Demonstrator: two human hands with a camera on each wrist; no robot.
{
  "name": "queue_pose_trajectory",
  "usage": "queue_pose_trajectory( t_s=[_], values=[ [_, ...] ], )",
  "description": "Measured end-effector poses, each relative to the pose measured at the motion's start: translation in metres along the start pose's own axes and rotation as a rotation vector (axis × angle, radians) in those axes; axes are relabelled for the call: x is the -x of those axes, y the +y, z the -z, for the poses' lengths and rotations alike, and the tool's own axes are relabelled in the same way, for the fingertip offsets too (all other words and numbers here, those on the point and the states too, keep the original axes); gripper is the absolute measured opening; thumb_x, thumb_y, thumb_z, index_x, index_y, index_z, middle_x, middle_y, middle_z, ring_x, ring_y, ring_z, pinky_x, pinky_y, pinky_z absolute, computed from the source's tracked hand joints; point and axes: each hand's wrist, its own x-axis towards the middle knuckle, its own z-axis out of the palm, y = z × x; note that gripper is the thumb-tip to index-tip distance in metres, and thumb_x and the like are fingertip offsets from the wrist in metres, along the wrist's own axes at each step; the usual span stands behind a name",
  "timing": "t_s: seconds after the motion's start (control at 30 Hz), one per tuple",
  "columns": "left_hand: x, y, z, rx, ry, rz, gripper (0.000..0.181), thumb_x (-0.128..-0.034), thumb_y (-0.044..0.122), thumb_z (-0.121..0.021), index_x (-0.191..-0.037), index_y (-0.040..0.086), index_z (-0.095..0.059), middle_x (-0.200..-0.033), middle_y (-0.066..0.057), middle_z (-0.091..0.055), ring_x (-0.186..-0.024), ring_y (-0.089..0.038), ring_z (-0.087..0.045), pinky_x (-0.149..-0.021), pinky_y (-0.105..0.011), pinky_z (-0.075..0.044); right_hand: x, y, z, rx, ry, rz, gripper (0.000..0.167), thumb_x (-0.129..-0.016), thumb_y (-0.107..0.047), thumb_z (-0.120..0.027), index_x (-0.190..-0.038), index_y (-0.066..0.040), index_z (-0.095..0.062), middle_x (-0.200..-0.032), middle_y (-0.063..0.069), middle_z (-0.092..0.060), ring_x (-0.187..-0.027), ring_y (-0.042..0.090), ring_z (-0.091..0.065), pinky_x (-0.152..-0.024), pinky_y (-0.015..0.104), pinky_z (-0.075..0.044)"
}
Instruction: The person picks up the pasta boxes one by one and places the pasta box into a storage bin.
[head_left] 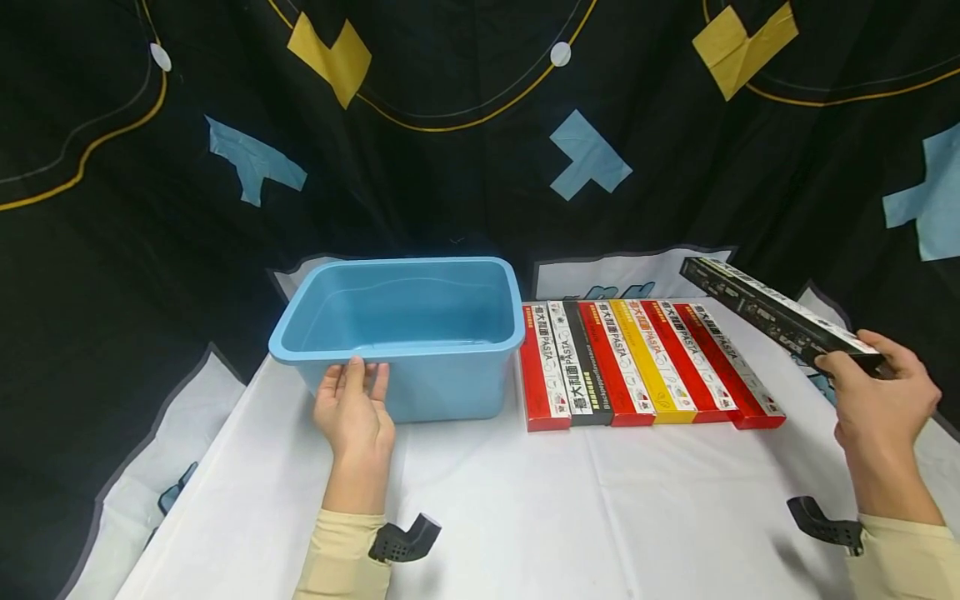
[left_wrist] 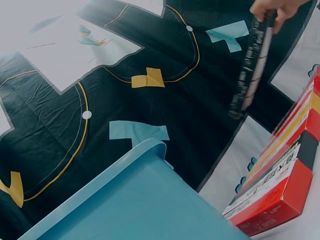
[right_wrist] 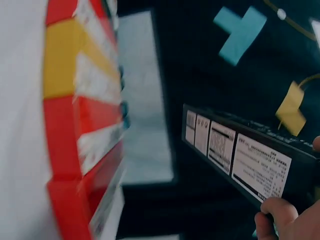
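A long black pasta box (head_left: pixel 780 312) is held in the air by my right hand (head_left: pixel 885 392), which grips its near end between thumb and fingers. White label panels show on one side of that black box (right_wrist: pixel 235 160) in the right wrist view. My left hand (head_left: pixel 356 417) pinches the front rim of a light blue plastic bin (head_left: pixel 450 383), thumb over the edge and fingers below it. No contents show inside the bin. Between bin and right hand lies a row of several pasta boxes (head_left: pixel 630 367), red, black and yellow, side by side on the table.
A white cloth covers the table (head_left: pixel 525 508). Behind it hangs a black curtain (head_left: pixel 450 208) with yellow and blue patches. The row of boxes stands close to the bin's right wall.
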Motion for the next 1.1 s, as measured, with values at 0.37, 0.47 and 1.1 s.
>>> queue_pose_trajectory(
  t_s=[0.37,0.47,1.1],
  values=[
    [-0.001,0.0,0.001,-0.023,-0.034,-0.029,0.029,-0.0969,0.005,-0.059,-0.121,-0.003,-0.045,-0.114,-0.014,-0.047,-0.099,-0.02,-0.057,-0.092,-0.031,-0.055,0.035,-0.043,-0.034,-0.509,-0.401,0.127,0.04,-0.086,0.013,-0.063,-0.124,0.0,-0.064,-0.126,0.002,-0.044,-0.107,0.019,-0.049,-0.076,0.021,-0.058],
    [-0.003,0.0,0.0,-0.032,-0.037,-0.04,0.03,-0.0971,0.005,-0.058,-0.123,-0.004,-0.045,-0.116,-0.015,-0.048,-0.099,-0.021,-0.058,-0.092,-0.032,-0.055,0.043,-0.051,-0.045,-0.568,-0.509,0.152,0.039,-0.087,0.014,-0.061,-0.125,0.002,-0.062,-0.127,0.005,-0.044,-0.111,0.021,-0.047,-0.079,0.025,-0.058],
    [-0.005,-0.002,0.006,-0.037,-0.03,-0.06,0.03,-0.0955,0.007,-0.061,-0.121,-0.003,-0.048,-0.117,-0.016,-0.05,-0.1,-0.022,-0.06,-0.091,-0.032,-0.056,0.097,-0.073,-0.158,-0.246,-0.964,0.305,0.042,-0.087,0.004,-0.06,-0.128,-0.009,-0.059,-0.121,0.011,-0.046,-0.105,0.031,-0.052,-0.082,0.025,-0.058]
  ],
)
